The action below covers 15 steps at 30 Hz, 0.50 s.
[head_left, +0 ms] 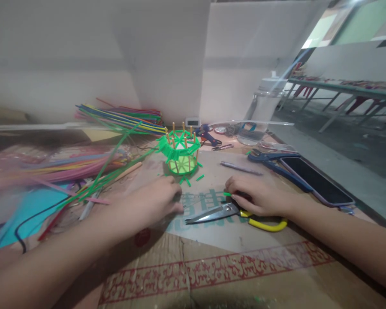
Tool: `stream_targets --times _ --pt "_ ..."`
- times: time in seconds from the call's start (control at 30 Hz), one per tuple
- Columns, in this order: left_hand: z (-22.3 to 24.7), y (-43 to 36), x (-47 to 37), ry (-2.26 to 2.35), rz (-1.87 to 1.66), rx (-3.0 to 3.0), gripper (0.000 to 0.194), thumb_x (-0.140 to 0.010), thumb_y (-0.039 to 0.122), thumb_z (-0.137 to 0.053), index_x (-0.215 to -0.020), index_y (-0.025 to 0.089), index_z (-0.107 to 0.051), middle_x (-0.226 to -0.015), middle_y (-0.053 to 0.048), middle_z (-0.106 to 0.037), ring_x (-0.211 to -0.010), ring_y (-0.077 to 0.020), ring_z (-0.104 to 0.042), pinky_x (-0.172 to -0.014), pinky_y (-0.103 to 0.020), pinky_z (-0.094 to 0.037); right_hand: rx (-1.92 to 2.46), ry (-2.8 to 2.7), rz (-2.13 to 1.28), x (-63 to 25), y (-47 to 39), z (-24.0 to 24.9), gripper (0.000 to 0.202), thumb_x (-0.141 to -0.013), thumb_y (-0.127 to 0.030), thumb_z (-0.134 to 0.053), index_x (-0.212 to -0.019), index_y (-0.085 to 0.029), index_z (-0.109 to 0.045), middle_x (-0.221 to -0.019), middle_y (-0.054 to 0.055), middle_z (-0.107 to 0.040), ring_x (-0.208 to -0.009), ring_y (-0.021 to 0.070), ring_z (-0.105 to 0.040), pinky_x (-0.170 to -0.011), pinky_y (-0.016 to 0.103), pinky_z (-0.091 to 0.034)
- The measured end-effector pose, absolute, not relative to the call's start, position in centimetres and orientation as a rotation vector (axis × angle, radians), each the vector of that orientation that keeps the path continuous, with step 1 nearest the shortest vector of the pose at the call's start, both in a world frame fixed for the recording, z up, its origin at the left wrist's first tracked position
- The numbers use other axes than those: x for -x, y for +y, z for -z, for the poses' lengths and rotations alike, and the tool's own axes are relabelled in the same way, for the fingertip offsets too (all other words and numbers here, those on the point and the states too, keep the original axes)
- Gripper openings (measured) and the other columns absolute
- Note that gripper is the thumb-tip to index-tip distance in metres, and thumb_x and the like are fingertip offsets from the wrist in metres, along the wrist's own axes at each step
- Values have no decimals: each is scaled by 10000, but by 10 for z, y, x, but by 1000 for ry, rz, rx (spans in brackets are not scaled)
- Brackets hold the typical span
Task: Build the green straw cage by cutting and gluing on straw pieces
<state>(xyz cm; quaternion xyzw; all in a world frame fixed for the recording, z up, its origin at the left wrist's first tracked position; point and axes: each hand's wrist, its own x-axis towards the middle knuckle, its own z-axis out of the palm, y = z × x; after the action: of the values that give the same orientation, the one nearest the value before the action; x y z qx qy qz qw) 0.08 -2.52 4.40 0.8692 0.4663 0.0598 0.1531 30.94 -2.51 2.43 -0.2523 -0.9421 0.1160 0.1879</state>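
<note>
My right hand (257,195) is closed at the right, with a short green pipe cleaner piece (227,194) at its fingertips. Under and in front of it lie scissors (218,212) with yellow handles, blades pointing left. My left hand (162,196) rests low over the board, fingers curled; whatever they may hold is hidden. Just beyond it stands a small round frame (183,150) of upright wooden sticks, wound with green pipe cleaner at the upper ring and base. Loose green snippets (200,177) are scattered around its foot.
Bundles of coloured pipe cleaners (122,118) lie at the back left. Behind the frame sits a glue gun (209,135) beside a small digital clock (192,122). To the right are a pen (241,168), pliers (279,169), a phone (317,180) and a clear bottle (260,111).
</note>
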Motion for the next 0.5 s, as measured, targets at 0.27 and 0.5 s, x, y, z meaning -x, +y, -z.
stream_targets --times 0.27,0.5 --pt "-42 -18 6 1395 89 -2538 399 -686 416 -811 -981 196 -656 -1000 -78 -670 -962 -295 -635 -782 -361 -468 741 -2638 -256 -305 -27 -27 122 -957 -172 -465 -913 -170 -578 -844 81 -636 -754 174 -566 -703 284 -479" --pt "-62 -23 3 1391 -264 -2340 227 -806 294 -678 -1017 225 -627 -780 14 -673 -709 -183 -629 -582 -271 -398 933 -2469 -268 -308 -27 -31 119 -955 -225 -494 -912 -177 -594 -850 73 -673 -756 175 -621 -691 282 -484"
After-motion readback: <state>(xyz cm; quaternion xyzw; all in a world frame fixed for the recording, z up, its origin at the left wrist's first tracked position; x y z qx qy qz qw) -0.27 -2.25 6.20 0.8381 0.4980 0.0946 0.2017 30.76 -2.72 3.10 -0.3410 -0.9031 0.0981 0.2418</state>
